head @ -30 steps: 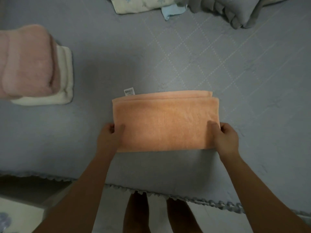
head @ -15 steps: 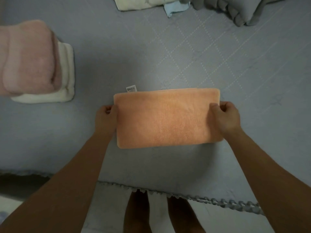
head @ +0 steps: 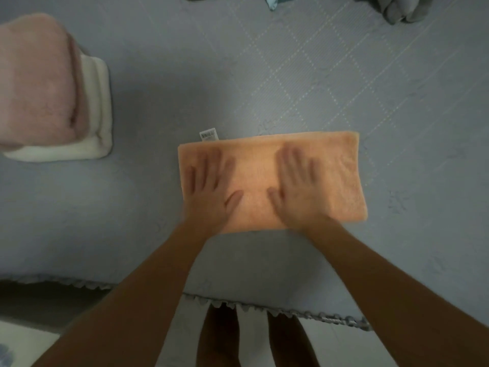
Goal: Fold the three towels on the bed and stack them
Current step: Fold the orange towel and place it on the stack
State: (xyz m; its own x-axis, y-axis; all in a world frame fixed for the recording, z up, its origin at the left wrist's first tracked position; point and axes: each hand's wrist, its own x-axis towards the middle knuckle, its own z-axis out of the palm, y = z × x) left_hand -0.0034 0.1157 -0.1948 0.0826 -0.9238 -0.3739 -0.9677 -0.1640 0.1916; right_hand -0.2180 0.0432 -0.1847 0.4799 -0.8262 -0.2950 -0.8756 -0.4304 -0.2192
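The orange towel point(head: 267, 181) lies folded into a flat rectangle on the grey bedspread point(head: 264, 75), a little below the middle of the view. A small white label point(head: 209, 134) sticks out from its far edge, near the left corner.

Both hands lie flat on top of this towel, palms down. The left hand point(head: 211, 192) covers the left part, the right hand point(head: 299, 192) the middle part, and the two thumbs point toward each other with a strip of towel between them. The fingers of both hands are spread wide and hold nothing; they are blurred, so I cannot tell more about them. The right end of the towel is not covered.

At about 10 o'clock from the orange towel, well apart from it, there is a stack of two folded towels: the pink towel point(head: 37, 80) on top of the white towel point(head: 98, 107). The white one shows only along the right and near sides. The bedspread between the stack and the orange towel is bare.

At 12 o'clock, at the top edge of the view, I see a piece of light blue cloth point(head: 277, 1), and at about 1 o'clock a bunched grey blanket point(head: 402, 9), both far from the towel.

At 6 o'clock runs the scalloped border point(head: 264, 308) of the bedspread, and below it the legs point(head: 219, 337) of the person are seen.
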